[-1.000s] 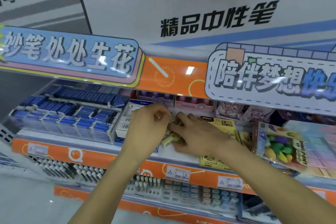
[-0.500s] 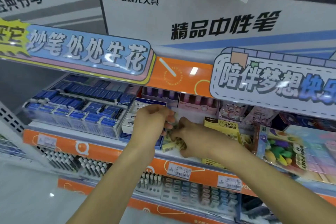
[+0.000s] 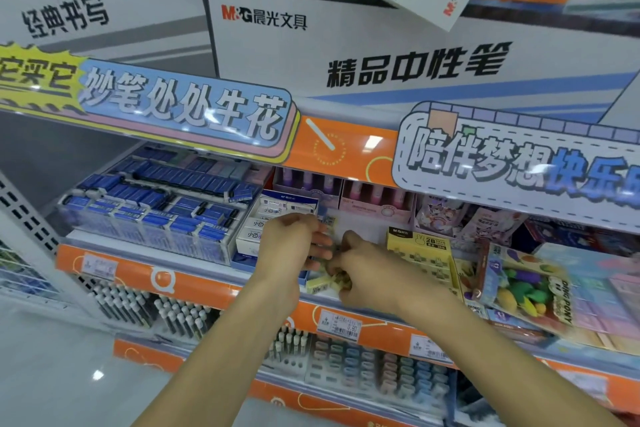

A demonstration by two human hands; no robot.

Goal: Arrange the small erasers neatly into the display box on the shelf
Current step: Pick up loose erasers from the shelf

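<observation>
Small pale-yellow erasers lie in a loose cluster on the shelf, just under my two hands. My right hand is curled down over the cluster, its fingers closed around some of the erasers. My left hand hovers just to the left, with its fingertips pinched at the same cluster; what they hold is hidden. To the right stands the yellow display box, marked 2B with a rabbit. Most of the erasers are covered by my hands.
A blue-and-white box of white erasers sits left of my hands, with trays of blue erasers beyond it. Pink boxes stand behind. A toy-eraser blister pack leans at the right. The overhead sign board hangs low.
Both hands stay over the eraser cluster, working their fingers. The camera has tilted up and shifted left, so the shelf sits lower and more to the right in view.
</observation>
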